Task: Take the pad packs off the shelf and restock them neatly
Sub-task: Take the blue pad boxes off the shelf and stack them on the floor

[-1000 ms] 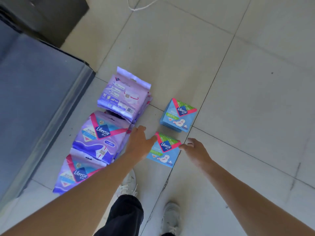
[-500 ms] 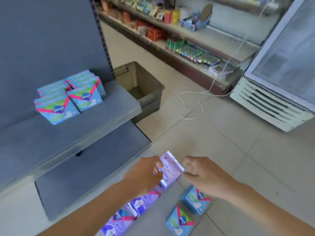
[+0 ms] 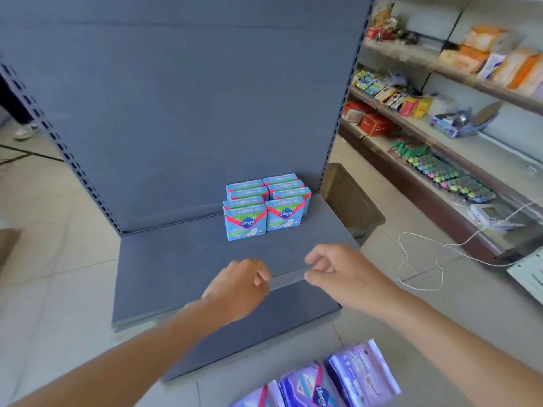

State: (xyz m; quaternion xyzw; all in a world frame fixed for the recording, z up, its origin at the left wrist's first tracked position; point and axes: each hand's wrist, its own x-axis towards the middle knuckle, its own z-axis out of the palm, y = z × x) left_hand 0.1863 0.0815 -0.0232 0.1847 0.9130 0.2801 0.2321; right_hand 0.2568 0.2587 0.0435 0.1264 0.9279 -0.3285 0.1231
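Two rows of blue packs (image 3: 266, 207) stand upright at the back right of the grey shelf (image 3: 176, 254), faces forward, the rows running front to back. Below, purple packs (image 3: 338, 380) lie flat on the tiled floor (image 3: 58, 259). The left hand (image 3: 238, 286) and right hand (image 3: 343, 274) hover over the shelf's front edge, fingers loosely curled, holding nothing. Stocked racks (image 3: 440, 136) line the right wall.

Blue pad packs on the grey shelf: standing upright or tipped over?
Upright. The blue pad packs stand on the grey shelf in two rows, printed fronts facing outward, none lying flat.
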